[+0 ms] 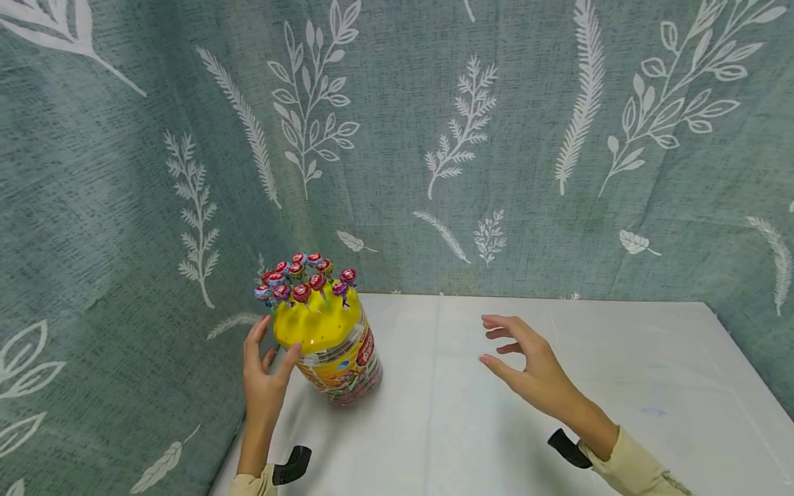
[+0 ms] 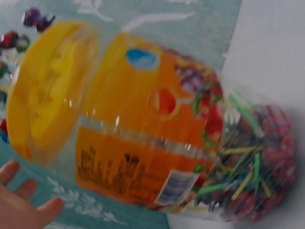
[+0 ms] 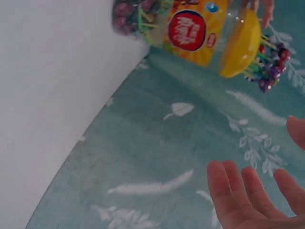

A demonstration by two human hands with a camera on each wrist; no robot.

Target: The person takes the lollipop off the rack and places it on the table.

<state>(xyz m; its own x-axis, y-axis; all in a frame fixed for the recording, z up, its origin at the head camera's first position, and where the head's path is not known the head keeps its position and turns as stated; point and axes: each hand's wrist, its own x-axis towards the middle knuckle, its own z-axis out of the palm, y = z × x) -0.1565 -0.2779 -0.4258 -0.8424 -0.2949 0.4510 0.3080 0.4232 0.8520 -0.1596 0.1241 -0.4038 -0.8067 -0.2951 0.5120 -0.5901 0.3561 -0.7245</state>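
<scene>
Standing near the white surface's point(image 1: 446, 427) left edge, the jar point(image 1: 347, 368) bears lollipops point(image 1: 302, 293) in its yellow lid point(image 1: 319, 331). Beside it the left hand point(image 1: 265, 375) curves loosely, released; the right hand point(image 1: 536, 365), likewise free, hovers well in from the right edge.

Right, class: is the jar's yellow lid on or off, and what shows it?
On. The yellow lid caps the top of the jar in all three views, with lollipops sticking out of it.
</scene>
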